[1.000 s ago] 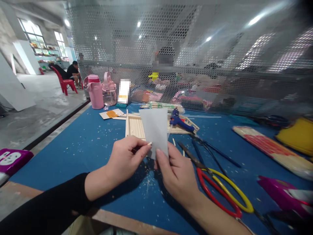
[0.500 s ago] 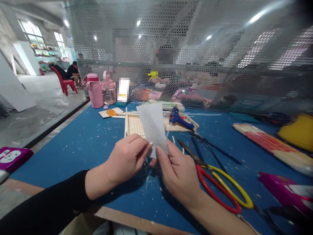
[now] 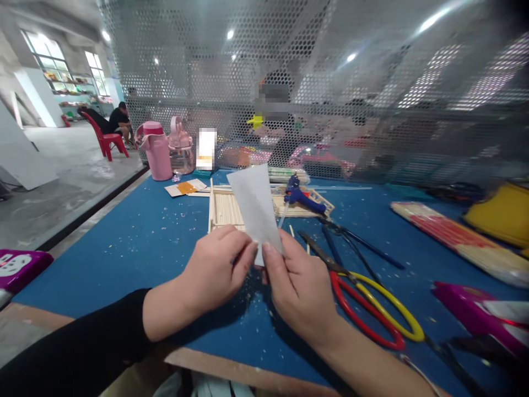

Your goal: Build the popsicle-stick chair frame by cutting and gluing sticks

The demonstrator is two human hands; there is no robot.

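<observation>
A stiff-looking greyish-white piece of paper [image 3: 253, 207] stands tilted in front of me above the table. My right hand [image 3: 303, 281] grips its lower right corner, thumb on the near face and fingers behind. At the lower left edge of the paper, my left hand [image 3: 221, 267] is closed, its thumb and fingertips pinched against that edge; whether something small sits between them is hidden. Just beyond the paper lies a wooden stick panel [image 3: 225, 207] with a raised frame, partly covered by the paper and my left hand.
Right of my hands lie scissors [image 3: 363, 298] with red and yellow handles, and pliers [image 3: 363, 248]. A blue glue gun [image 3: 303, 198] rests on woodwork behind. Bagged sticks [image 3: 454, 237] and a purple object [image 3: 475, 314] are farther right. A pink flask [image 3: 158, 154] stands before the perforated screen [image 3: 173, 82].
The paper has tipped slightly and sits a little lower in my hands. My left fingertips have closed in on its edge. The whole view has shifted slightly.
</observation>
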